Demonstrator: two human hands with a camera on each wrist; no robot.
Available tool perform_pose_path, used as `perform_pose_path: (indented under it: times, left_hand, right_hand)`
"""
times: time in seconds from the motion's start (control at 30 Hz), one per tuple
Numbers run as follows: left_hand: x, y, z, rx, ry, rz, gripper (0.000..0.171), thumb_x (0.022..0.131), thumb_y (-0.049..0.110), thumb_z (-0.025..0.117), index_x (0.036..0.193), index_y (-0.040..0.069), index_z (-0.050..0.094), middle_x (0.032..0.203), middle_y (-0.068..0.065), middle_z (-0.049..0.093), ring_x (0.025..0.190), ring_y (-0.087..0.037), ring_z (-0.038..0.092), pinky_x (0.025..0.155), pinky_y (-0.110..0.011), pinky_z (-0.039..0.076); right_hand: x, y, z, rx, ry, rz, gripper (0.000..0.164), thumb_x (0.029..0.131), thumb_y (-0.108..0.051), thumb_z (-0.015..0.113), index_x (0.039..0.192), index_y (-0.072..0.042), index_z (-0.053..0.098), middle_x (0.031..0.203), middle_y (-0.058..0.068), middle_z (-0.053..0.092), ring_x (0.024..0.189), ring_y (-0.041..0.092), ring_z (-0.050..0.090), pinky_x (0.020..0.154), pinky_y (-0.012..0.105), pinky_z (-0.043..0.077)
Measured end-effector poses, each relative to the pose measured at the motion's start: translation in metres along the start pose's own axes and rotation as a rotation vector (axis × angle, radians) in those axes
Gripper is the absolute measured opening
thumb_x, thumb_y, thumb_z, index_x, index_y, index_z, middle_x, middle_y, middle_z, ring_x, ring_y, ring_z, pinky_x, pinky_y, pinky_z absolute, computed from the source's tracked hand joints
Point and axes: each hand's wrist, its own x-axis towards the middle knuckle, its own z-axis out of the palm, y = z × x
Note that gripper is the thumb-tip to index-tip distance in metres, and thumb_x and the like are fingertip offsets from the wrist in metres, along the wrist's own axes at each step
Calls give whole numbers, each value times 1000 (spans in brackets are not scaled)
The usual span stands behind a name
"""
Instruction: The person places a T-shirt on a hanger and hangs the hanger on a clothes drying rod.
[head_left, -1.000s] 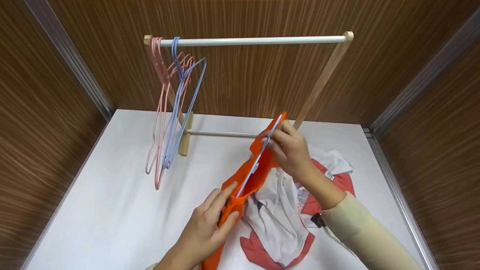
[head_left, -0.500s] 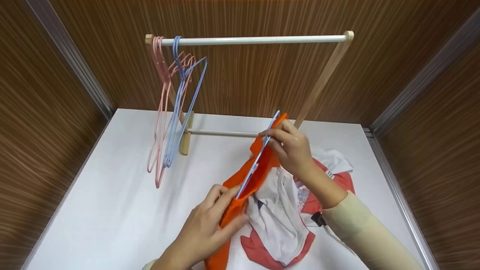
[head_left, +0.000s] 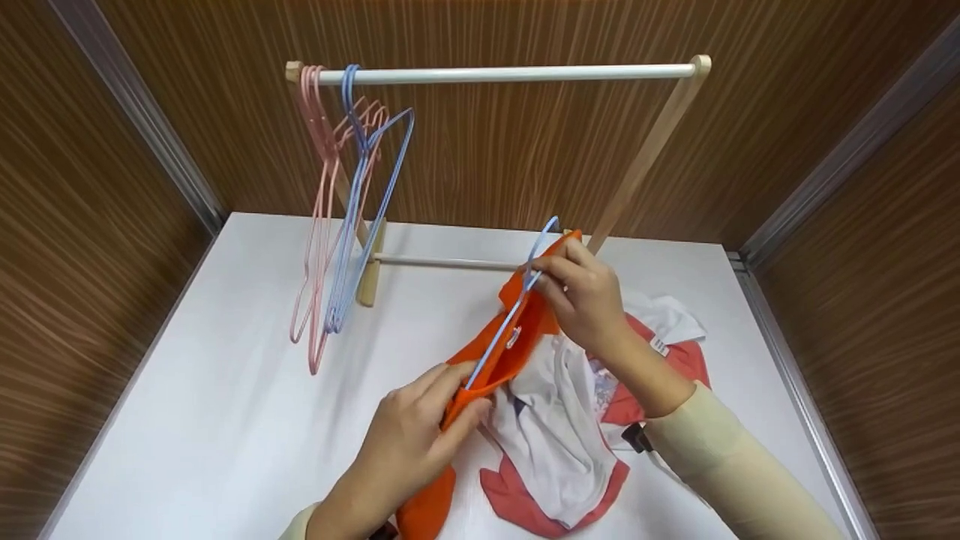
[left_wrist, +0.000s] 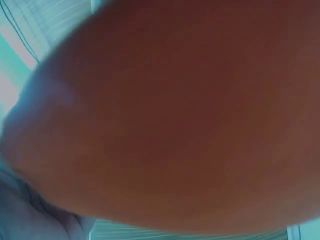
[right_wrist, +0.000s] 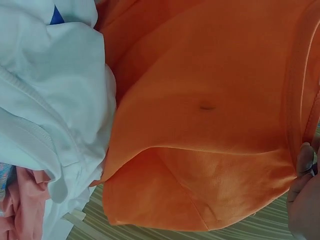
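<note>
An orange shirt (head_left: 426, 506) hangs tilted between both hands, its neckline facing up and a white tag showing inside. A blue wire hanger (head_left: 493, 345) runs across the neck opening, one end going into the cloth and its hook sticking out at the top. My right hand (head_left: 585, 296) pinches the hanger below the hook together with the upper cloth. Lower down, my left hand (head_left: 412, 427) grips the collar edge between thumb and fingers. In the right wrist view, fingertips (right_wrist: 305, 160) hold the orange cloth at the right edge. A blurred close surface fills most of the left wrist view.
Pink hangers (head_left: 319, 225) and blue hangers (head_left: 367, 195) hang at the left end of the white rail (head_left: 495, 73). Right of the orange shirt, a white-and-red garment (head_left: 562, 450) lies on the white table (head_left: 210, 390). Another red-and-white garment (head_left: 686, 367) lies behind it.
The hanger has turned, bringing its hook into view above the collar. My left hand has shifted its hold along the neckline, while the right hand stays nearly in place.
</note>
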Motion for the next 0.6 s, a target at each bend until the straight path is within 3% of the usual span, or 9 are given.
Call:
perform_pose_path:
  times: [0.13,0.27,0.33,0.43,0.6]
  left_hand:
    - [1,-3,-1,-44,29,8,25,90,20,57,113,11,61,92,11,58,70,0,53,63,-11,46]
    - [2,-4,-4,-98,50,12,24,90,15,56,113,9,60,94,9,59,72,0,52,64,-10,45]
    - [2,-4,-7,-105,55,16,25,90,14,56,114,9,60,97,9,60,75,1,54,67,-11,46]
    - [1,-4,-11,-121,58,16,25,90,14,56,114,10,59,99,10,60,74,0,54,66,-11,46]
    - [1,-1,-16,-192,56,20,25,89,9,58,114,10,59,99,9,59,67,-2,50,56,-12,43]
  right_hand:
    - [6,-1,0,164,36,-14,21,82,-9,64,102,-8,69,77,5,47,60,11,43,49,20,37]
    - [16,-5,-7,296,168,-5,32,73,4,60,105,-1,66,73,13,46,56,18,41,46,21,33]
    - [21,-7,-11,274,201,31,35,74,10,56,106,0,66,78,17,48,61,20,44,50,21,36]
    - [26,-8,-15,206,169,79,34,78,14,56,107,0,66,93,21,53,75,23,51,60,23,43]
    - [28,-2,-14,126,137,104,21,81,7,62,100,0,69,101,20,56,90,24,54,71,22,46]
